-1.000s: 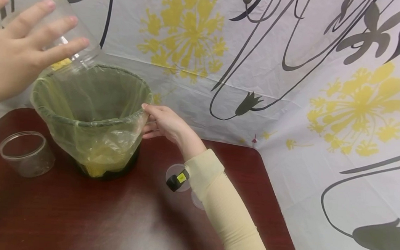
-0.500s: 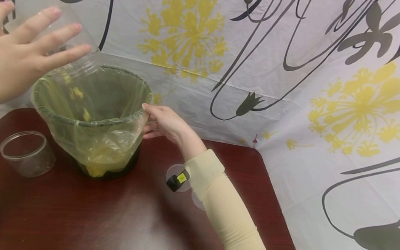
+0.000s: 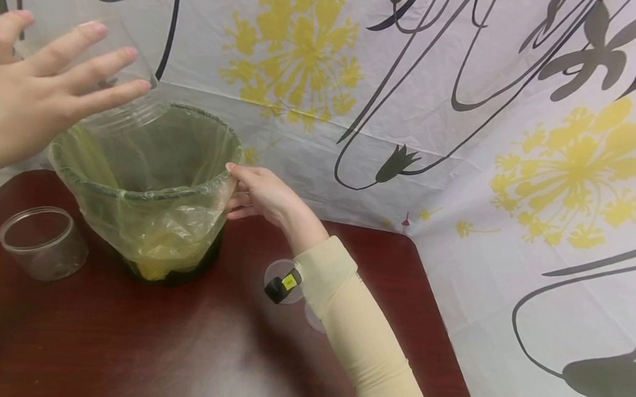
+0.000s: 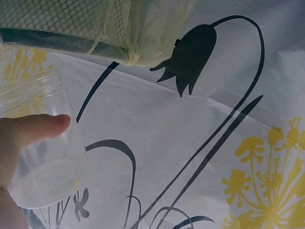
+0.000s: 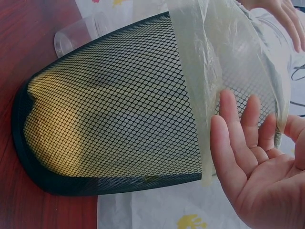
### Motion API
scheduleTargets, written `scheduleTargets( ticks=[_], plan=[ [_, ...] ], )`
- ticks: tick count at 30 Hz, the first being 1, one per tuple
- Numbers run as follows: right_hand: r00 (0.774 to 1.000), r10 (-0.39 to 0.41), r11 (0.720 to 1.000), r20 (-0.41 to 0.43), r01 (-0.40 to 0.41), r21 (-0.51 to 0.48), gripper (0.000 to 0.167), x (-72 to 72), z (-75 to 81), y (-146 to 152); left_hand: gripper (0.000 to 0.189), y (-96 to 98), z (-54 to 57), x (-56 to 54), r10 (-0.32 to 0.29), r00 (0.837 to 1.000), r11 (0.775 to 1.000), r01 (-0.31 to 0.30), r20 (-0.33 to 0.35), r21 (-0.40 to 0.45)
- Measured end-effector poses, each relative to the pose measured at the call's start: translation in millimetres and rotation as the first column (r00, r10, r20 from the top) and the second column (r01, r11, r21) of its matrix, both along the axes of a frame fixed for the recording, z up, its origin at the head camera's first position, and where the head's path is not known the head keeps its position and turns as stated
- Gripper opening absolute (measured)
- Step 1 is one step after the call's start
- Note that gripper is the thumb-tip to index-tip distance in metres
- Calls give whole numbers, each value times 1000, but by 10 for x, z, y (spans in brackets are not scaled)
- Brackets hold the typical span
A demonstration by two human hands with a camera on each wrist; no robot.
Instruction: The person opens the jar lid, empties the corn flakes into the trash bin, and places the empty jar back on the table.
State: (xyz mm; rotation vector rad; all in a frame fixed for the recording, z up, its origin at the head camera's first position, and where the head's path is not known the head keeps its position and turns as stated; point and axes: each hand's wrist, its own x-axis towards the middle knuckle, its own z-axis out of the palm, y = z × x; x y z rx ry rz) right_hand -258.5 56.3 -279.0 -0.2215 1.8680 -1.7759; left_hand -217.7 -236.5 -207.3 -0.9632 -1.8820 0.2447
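Observation:
My left hand point(image 3: 46, 88) grips a clear plastic jar point(image 3: 132, 114), tipped mouth-down over the left side of a mesh wastebasket point(image 3: 156, 196). In the left wrist view the thumb presses on the jar point(image 4: 47, 167); a few tiny yellow bits cling inside. A thin yellowish bin liner point(image 3: 185, 224) is folded over the basket's rim. With the thumb on top of the rim and the fingers outside, my right hand point(image 3: 266, 192) holds the basket's right side. Through the mesh in the right wrist view, a yellow mass point(image 5: 57, 126) shows at the bottom.
Another clear plastic jar point(image 3: 44, 248) stands upright on the dark red table point(image 3: 139, 345), left of the basket. Clear round lids point(image 3: 278, 263) lie partly under the right forearm. A flower-printed cloth point(image 3: 411, 107) hangs close behind and along the right.
Yellow pieces fell from the jar half a second ago; now none are seen falling. The left hand and jar have shifted slightly right and down. The right hand has stayed put.

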Motion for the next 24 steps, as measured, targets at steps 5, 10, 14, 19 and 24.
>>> scheduleTargets(
  ticks=[5,10,14,19,24],
  plan=[
    [1000,2,1000,-1,-2,4,35,-1,7,-1,93,11,-10,22,-5,1000,1000,5,18,6],
    [1000,-8,1000,1,8,2,33,5,8,-1,101,-5,29,116,90,983,994,-77,162,-83],
    [1000,-15,1000,3,15,-4,32,8,8,-1,96,7,-12,69,24,999,998,-21,47,-66],
    [1000,-15,1000,7,15,-2,35,9,6,-1,90,19,-89,-29,-24,993,1000,22,-118,-20],
    [1000,-11,1000,10,11,1,37,27,18,5,89,10,-74,22,-31,997,999,29,-69,-30]
  ],
)
